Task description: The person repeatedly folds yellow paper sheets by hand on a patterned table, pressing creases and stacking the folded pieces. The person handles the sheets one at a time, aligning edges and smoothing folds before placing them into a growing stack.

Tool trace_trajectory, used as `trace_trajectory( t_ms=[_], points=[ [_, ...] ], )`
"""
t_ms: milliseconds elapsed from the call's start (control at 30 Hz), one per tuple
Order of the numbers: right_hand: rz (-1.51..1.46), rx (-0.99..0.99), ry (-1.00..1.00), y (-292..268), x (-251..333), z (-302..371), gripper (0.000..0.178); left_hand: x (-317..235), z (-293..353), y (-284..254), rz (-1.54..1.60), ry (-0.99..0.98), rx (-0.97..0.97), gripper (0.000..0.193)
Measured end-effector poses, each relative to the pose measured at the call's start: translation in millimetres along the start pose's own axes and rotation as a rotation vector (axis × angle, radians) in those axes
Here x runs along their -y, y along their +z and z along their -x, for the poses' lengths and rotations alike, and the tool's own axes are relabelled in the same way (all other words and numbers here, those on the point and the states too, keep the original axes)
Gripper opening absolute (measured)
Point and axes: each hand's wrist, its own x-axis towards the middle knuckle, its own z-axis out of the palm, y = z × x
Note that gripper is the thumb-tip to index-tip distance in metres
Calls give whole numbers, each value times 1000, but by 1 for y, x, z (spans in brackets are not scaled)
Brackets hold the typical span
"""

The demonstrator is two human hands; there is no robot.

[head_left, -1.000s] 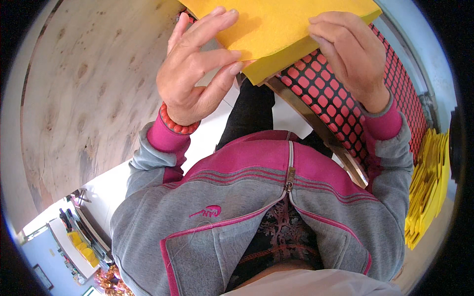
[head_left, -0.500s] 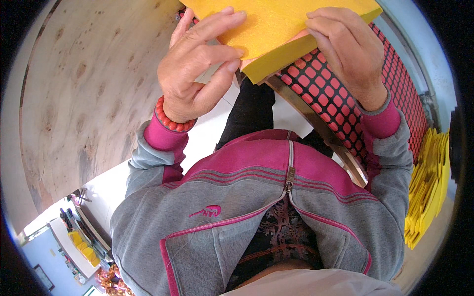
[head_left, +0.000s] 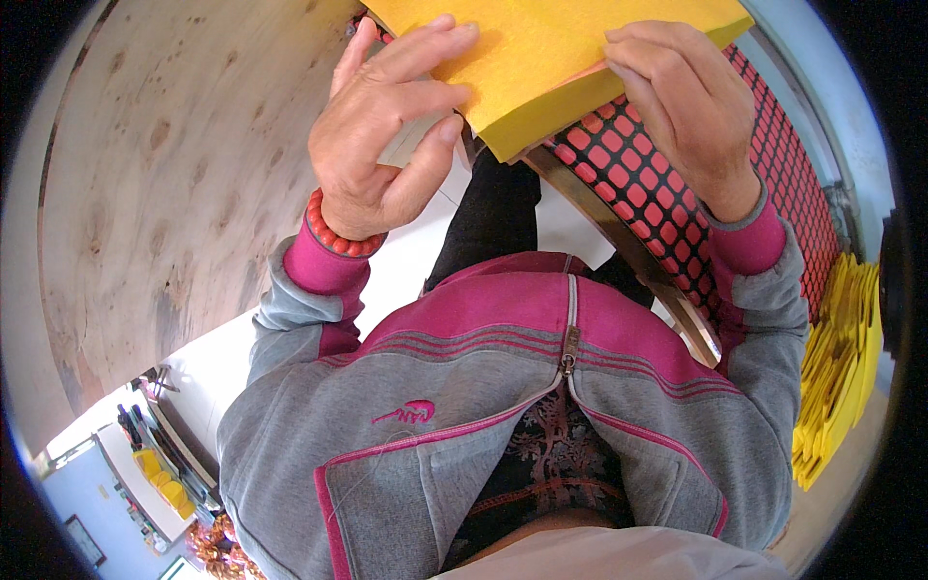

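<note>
One thick, square-cornered stack of bright yellow paper lies at 12 to 1 o'clock from the person's chest, its near corner pointing back toward 6 o'clock. From that corner one side runs off toward 2 o'clock and the other toward 11 o'clock; the far end is cut off, so which side is longer I cannot tell. A thin pinkish strip shows along the upper edge of the 2 o'clock side.

The bare left hand is nearer the corner: the middle of the stack lies at 2 o'clock from it, the corner just beyond its thumb at 4 o'clock. Its grip is spread, fingers fanned by the 11 o'clock side, thumb apart from the index finger; whether a fingertip touches paper is unclear. The bare right hand is nearer the 2 o'clock side, the stack's middle lying at 10 o'clock from it. Its grip is drawn in, thumb and bent fingers at the upper edge, but I cannot tell whether a sheet is pinched.

Below the stack is a wooden-edged desk with a red-and-black gridded covering. Farther out, a pale knotted plywood panel fills 9 to 10 o'clock, and a pile of folded yellow sheets sits at 4 o'clock.
</note>
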Motion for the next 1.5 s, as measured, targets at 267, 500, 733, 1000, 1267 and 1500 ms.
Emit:
trace_trajectory(
  t_ms=[267,500,733,1000,1267,1500],
  points=[
    [-17,4,1,0,1,-1,21,2,4,1,-3,-15,-18,33],
    [-16,14,2,0,1,1,20,2,-1,2,14,18,3,31],
    [1,-6,10,1,0,2,20,-2,-5,6,-14,30,-37,35],
    [7,-14,11,2,-2,3,21,-3,-2,7,-23,0,-55,39],
    [9,-29,19,5,-2,5,22,-2,-2,8,-64,21,-45,40],
    [0,-21,23,5,-1,5,23,-2,-3,9,-72,25,-62,40]
  ],
)
